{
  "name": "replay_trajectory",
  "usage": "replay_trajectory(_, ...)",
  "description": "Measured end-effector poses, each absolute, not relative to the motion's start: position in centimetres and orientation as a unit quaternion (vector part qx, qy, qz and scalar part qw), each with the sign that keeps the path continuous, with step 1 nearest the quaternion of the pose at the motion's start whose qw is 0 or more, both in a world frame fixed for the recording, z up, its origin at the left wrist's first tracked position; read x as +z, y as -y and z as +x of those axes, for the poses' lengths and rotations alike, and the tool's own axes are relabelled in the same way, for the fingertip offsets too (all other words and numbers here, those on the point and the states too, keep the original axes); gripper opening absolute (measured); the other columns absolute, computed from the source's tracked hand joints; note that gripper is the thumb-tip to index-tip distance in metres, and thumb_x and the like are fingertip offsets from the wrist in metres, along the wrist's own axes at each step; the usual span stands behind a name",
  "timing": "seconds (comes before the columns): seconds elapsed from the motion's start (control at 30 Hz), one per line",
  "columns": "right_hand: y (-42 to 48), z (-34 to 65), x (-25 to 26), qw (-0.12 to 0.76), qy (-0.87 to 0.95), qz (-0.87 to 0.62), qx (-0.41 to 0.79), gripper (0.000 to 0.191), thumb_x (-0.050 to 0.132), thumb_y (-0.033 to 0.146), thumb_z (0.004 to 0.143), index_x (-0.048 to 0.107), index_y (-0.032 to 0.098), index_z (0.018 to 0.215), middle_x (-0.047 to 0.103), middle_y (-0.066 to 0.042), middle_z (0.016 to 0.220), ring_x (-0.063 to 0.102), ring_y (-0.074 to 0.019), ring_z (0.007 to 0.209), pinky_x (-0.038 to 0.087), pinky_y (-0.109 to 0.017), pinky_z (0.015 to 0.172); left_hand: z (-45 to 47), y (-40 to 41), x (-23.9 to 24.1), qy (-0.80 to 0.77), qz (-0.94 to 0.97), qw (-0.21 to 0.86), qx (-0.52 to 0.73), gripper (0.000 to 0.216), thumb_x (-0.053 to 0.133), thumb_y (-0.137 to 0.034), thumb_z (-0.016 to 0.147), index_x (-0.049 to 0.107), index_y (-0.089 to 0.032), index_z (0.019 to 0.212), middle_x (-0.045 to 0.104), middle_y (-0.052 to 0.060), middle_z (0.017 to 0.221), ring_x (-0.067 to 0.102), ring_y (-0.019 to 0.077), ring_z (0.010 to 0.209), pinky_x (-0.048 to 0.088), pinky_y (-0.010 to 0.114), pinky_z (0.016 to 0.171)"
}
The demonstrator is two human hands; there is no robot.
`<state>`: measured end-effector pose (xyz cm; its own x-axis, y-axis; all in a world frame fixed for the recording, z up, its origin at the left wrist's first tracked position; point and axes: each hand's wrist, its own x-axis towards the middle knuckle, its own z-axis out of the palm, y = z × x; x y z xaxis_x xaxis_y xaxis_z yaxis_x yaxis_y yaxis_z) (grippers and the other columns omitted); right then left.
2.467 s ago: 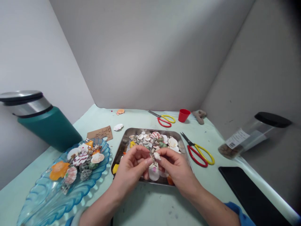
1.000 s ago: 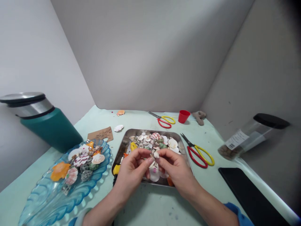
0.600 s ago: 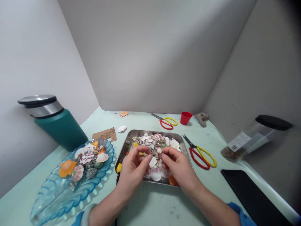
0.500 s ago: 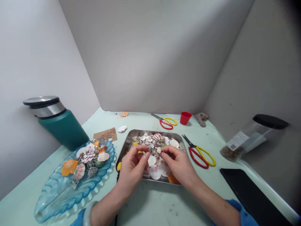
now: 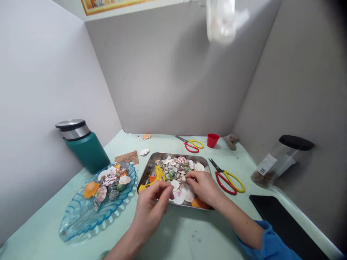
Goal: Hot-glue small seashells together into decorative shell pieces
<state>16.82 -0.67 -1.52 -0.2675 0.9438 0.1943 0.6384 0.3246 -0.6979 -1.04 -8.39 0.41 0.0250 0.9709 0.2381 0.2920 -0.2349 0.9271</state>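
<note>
A metal tray [image 5: 150, 167] in front of me holds several seashells [image 5: 176, 167] and a yellow and orange tool [image 5: 156, 176]. My right hand [image 5: 203, 187] rests over the shells in the tray, its fingertips pinched on a small shell among them. At the tray's near rim my left hand [image 5: 151, 207] hovers with thumb and forefinger pressed together; what they pinch is too small to make out. The two hands are apart.
A blue glass dish [image 5: 78, 218] with coloured shells [image 5: 108, 182] lies at the left, behind it a green flask [image 5: 86, 150]. Red and yellow scissors [image 5: 229, 178] lie right of the tray, another pair [image 5: 192, 144] and a red cup [image 5: 212, 140] behind. A clear jar [image 5: 282, 159] and black slab [image 5: 284, 220] are at the right.
My hands held a small shell together above the tray; now they have parted. The left drew back to the near rim, the right sank onto the shells. The view has tilted up.
</note>
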Motion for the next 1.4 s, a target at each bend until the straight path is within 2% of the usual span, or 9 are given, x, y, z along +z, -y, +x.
replay_trajectory(0.27,1.1,17.5,-0.7,0.291,0.777,-0.542,0.135,0.025,0.048,0.015,0.082,0.07,0.019,0.092,0.072,-0.009,0.093,0.065,-0.0233,0.086,0.042,-0.029,0.072,-0.8,8.8,0.6,-0.525,0.644,0.321,0.455,0.037,0.045,-0.04,0.088,0.057,-0.016,0.062,0.044,-0.004,0.044,0.041,0.0092,0.04,0.03,0.021,0.045)
replay_trajectory(0.47,0.0,21.0,1.3,0.292,0.759,-0.575,0.089,0.023,0.045,0.025,0.087,0.068,0.022,0.089,0.071,-0.003,0.09,0.064,-0.019,0.083,0.043,-0.026,0.073,-1.7,9.2,1.3,-0.515,0.684,0.299,0.421,0.032,0.047,-0.037,0.088,0.057,-0.017,0.065,0.052,-0.002,0.053,0.043,0.009,0.044,0.032,0.02,0.047)
replay_trajectory(0.57,-1.6,24.0,2.2,0.29,0.713,-0.637,0.044,0.028,0.041,0.026,0.089,0.066,0.018,0.099,0.068,-0.009,0.103,0.061,-0.0235,0.091,0.041,-0.032,0.079,-2.4,9.2,1.2,-0.505,0.704,0.295,0.404,0.03,0.047,-0.036,0.088,0.058,-0.017,0.067,0.054,-0.001,0.055,0.045,0.0094,0.045,0.034,0.02,0.048)
replay_trajectory(0.77,-4.4,27.0,0.8,0.202,0.702,-0.682,0.02,0.051,0.074,0.026,0.069,0.059,0.017,0.116,0.057,-0.013,0.121,0.048,-0.034,0.112,0.04,-0.043,0.089,-3.2,8.9,0.7,-0.501,0.717,0.29,0.389,0.029,0.047,-0.034,0.088,0.058,-0.018,0.066,0.055,-0.001,0.054,0.046,0.0097,0.045,0.035,0.02,0.047)
replay_trajectory(0.97,-6.4,27.1,-0.4,0.208,0.667,-0.712,0.059,0.027,0.054,0.028,0.091,0.055,0.017,0.116,0.057,-0.008,0.117,0.059,-0.0214,0.097,0.051,-0.041,0.081,-3.9,8.7,0.9,-0.488,0.737,0.289,0.368,0.029,0.047,-0.034,0.087,0.059,-0.018,0.067,0.059,0.001,0.06,0.049,0.0099,0.048,0.036,0.019,0.047)
replay_trajectory(1.13,-7.2,26.4,3.5,0.339,0.62,-0.7,0.104,0.026,0.054,0.029,0.09,0.056,0.015,0.112,0.06,-0.008,0.111,0.061,-0.0204,0.092,0.051,-0.039,0.078,-4.2,7.5,2.2,-0.49,0.705,0.354,0.372,0.03,0.049,-0.038,0.086,0.061,-0.017,0.069,0.058,0.001,0.062,0.048,0.0097,0.048,0.038,0.02,0.047)
replay_trajectory(1.2,-6.4,24.6,5.1,0.385,0.636,-0.65,0.156,0.029,0.055,0.03,0.088,0.057,0.013,0.111,0.067,-0.01,0.101,0.064,-0.0223,0.086,0.051,-0.033,0.069,-3.8,6.5,3.1,-0.501,0.651,0.384,0.42,0.023,0.054,-0.039,0.083,0.063,-0.017,0.084,0.059,0.0,0.065,0.052,0.0118,0.055,0.041,0.02,0.052)
replay_trajectory(1.33,-2.9,19.1,6.2,0.416,0.688,-0.53,0.268,0.035,0.055,0.037,0.085,0.056,0.017,0.114,0.07,-0.008,0.095,0.067,-0.0211,0.075,0.051,-0.028,0.058,-2.0,4.2,4.6,-0.45,0.495,0.507,0.544,0.047,0.07,-0.037,0.071,0.057,-0.017,0.111,0.061,0.011,0.114,0.06,0.0205,0.096,0.049,0.027,0.076)
replay_trajectory(1.4,-1.2,16.5,5.9,0.422,0.718,-0.452,0.32,0.039,0.049,0.034,0.088,0.048,0.019,0.124,0.067,-0.008,0.103,0.066,-0.0208,0.081,0.051,-0.028,0.062,-1.0,3.5,4.7,-0.334,0.43,0.644,0.537,0.049,0.065,-0.041,0.076,0.056,-0.017,0.117,0.061,0.014,0.118,0.06,0.0245,0.102,0.049,0.032,0.08)
